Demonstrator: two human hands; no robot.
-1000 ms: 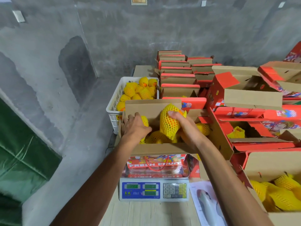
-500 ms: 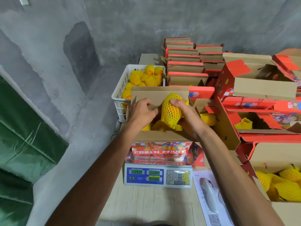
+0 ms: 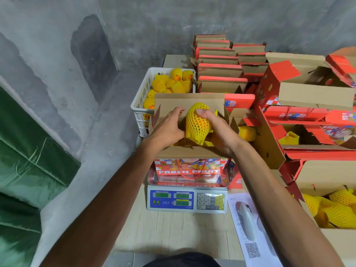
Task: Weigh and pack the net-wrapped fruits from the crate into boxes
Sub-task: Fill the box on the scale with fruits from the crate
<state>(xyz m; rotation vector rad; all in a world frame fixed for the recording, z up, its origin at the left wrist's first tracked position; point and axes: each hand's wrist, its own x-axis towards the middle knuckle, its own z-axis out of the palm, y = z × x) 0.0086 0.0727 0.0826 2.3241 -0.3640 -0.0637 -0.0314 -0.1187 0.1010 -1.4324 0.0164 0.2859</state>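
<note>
A fruit in yellow foam net (image 3: 196, 124) is held upright over the open cardboard box (image 3: 192, 153) that stands on the digital scale (image 3: 186, 201). My right hand (image 3: 217, 132) grips the fruit from the right, fingers over its top. My left hand (image 3: 167, 128) cups its left side with fingers and thumb against the net. More netted fruit lies in the box beneath, mostly hidden by my hands. The white plastic crate (image 3: 140, 105) behind and left of the box holds several netted fruits (image 3: 173, 81).
Stacked flat red boxes (image 3: 219, 70) stand behind the scale. Open red boxes (image 3: 308, 89) crowd the right side, one at the near right (image 3: 327, 180) filled with netted fruit. A white handheld device (image 3: 246, 218) lies on a printed sheet. A concrete wall and green sheet are on the left.
My left hand came up out of the box and closed against the left side of the fruit. My right hand keeps holding the fruit over the box.
</note>
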